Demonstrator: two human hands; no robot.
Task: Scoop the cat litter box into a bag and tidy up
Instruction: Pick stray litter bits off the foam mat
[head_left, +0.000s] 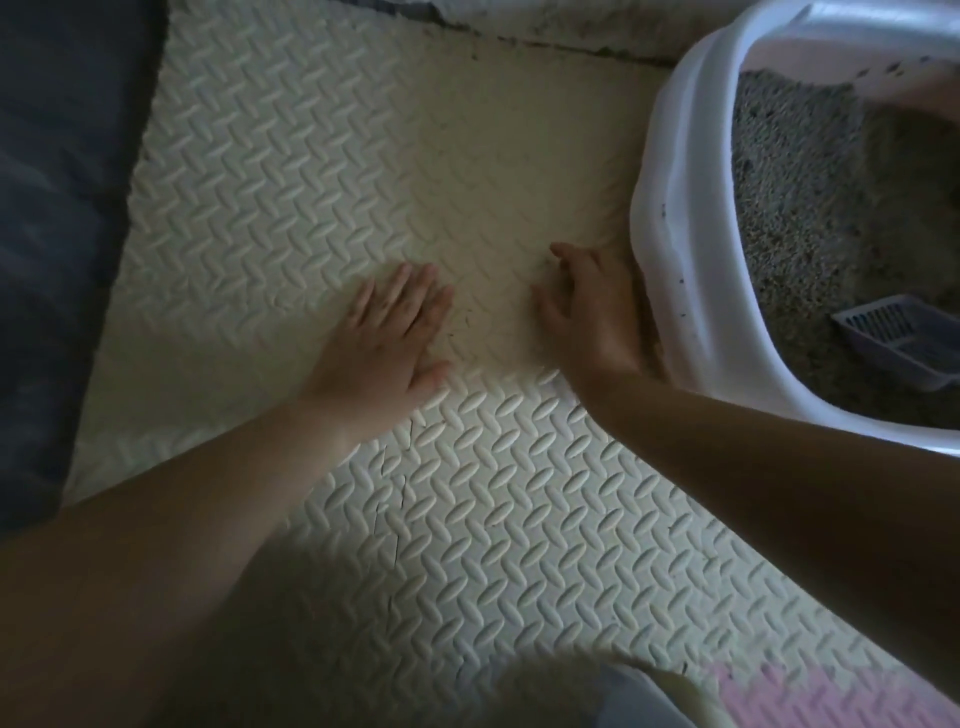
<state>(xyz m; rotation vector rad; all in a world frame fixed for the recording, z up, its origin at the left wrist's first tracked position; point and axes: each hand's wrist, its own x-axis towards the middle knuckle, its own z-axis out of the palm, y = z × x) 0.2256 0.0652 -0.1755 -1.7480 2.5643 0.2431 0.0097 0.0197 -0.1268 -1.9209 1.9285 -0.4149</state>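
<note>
Rightward, litter box (670, 208) beside right hand (592, 317)

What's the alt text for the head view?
A person's left hand lies flat and the right hand loosely curled on a cream floor mat, the right one beside a white litter box. A grey scoop lies on the litter inside.

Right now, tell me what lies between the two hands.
Head view: only textured foam mat with a few dark litter specks between left hand and right hand.
</note>
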